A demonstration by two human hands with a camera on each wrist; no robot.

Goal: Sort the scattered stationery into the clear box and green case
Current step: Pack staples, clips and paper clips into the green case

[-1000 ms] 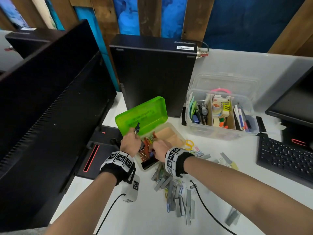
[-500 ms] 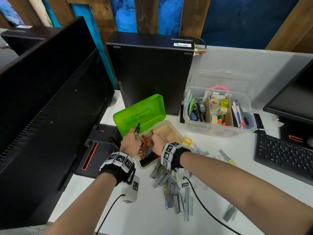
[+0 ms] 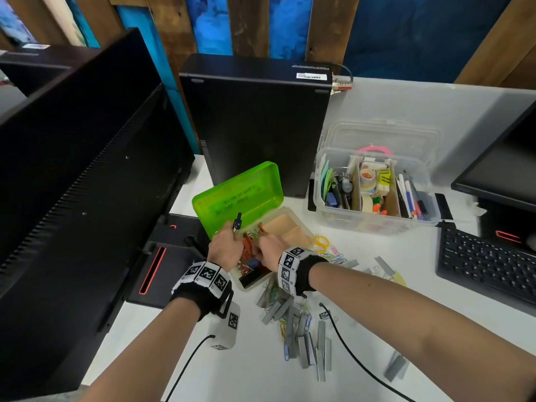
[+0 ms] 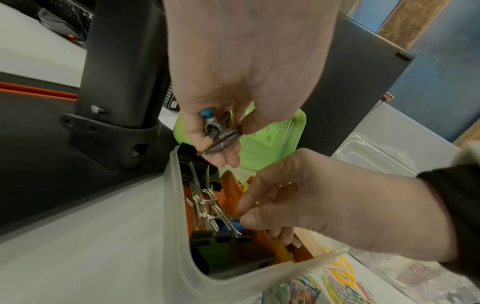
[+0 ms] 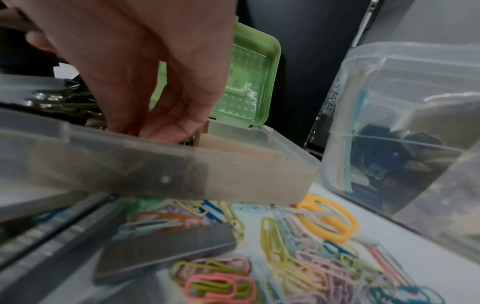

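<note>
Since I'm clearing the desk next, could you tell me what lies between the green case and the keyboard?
In the head view, loose coloured paper clips and grey staple strips lie on the desk between the green case and keyboard.

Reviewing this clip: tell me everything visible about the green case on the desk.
The green case has a translucent bright-green lid, hinged open and tilted back toward the black computer tower, over a frosted, clear-looking plastic base with compartments. The near compartment holds black binder clips and orange pieces; the far one shows a bare beige bottom. It sits on the white desk beside the monitor stand. The right hand reaches into it; the left hand hovers above, holding a small compass with a pencil stub.
</note>
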